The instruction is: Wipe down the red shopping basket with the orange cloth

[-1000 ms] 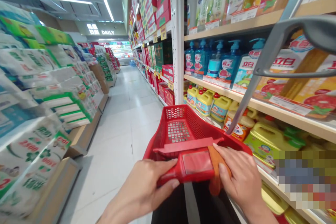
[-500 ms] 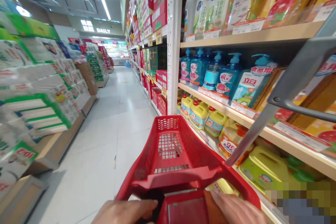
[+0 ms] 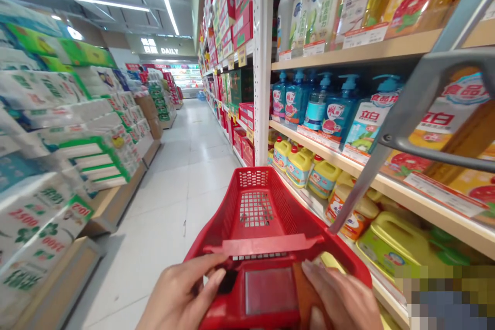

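A red plastic shopping basket [image 3: 253,229] with latticed walls stretches ahead of me, its near end between my hands. A flat red bar crosses it, and closer to me is a raised part with a dark red rectangular panel [image 3: 270,291]. My left hand [image 3: 185,289] is closed round the near left part, thumb and forefinger beside a dark gap. With bent fingers, my right hand [image 3: 336,294] grips a brown, leather-like piece [image 3: 303,289] against the panel's right side. Its lower fingers are partly hidden. A grey metal arm with a dark grey handle [image 3: 421,108] rises from the basket's right rim.
Shelves [image 3: 336,59] close on the right hold pump bottles [image 3: 336,111] and yellow jugs [image 3: 297,165]. A white perforated post [image 3: 263,62] stands at their far end. Stacked paper packs [image 3: 34,237] line the left on low wooden platforms. A tiled aisle [image 3: 185,165] runs between.
The view has shifted left, so the shelves and stacks appear further right. Both hands and the basket's near end show higher up, with more of each hand visible. The grip looks the same.
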`<state>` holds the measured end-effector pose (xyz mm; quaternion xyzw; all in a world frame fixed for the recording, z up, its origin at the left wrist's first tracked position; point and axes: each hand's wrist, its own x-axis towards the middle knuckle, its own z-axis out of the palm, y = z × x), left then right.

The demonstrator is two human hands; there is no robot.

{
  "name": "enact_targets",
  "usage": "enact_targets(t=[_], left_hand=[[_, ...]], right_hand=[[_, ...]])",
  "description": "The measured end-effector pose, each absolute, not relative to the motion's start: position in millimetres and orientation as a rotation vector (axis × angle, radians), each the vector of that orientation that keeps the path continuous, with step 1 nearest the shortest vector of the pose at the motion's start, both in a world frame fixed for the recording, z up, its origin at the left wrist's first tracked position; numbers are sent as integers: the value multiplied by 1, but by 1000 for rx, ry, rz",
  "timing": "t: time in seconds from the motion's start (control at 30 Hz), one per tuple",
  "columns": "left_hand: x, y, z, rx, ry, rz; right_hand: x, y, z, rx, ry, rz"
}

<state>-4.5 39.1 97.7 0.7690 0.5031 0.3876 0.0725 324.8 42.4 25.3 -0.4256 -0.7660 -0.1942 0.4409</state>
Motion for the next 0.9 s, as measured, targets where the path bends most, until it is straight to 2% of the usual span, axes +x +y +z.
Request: enact_targets(t=[0.2,0.43,0.57,0.73,0.9], left_hand=[[-8,32,88,2279,1495,1232],[-3,26,71,2359,1614,1321],[2,12,65,2615,1699,1174],[12,-3,69,2635,1859,1004],[18,-2,66,2578,1996,1068]], right_hand=[[308,37,47,-1048,-1822,-480],[305,30,44,-1100,-1806,-486],[306,24,54,-1229,-1844,-369],[265,14,75,-1576,-1894,-242],[199,2,85,-1284,-2106,-200]])
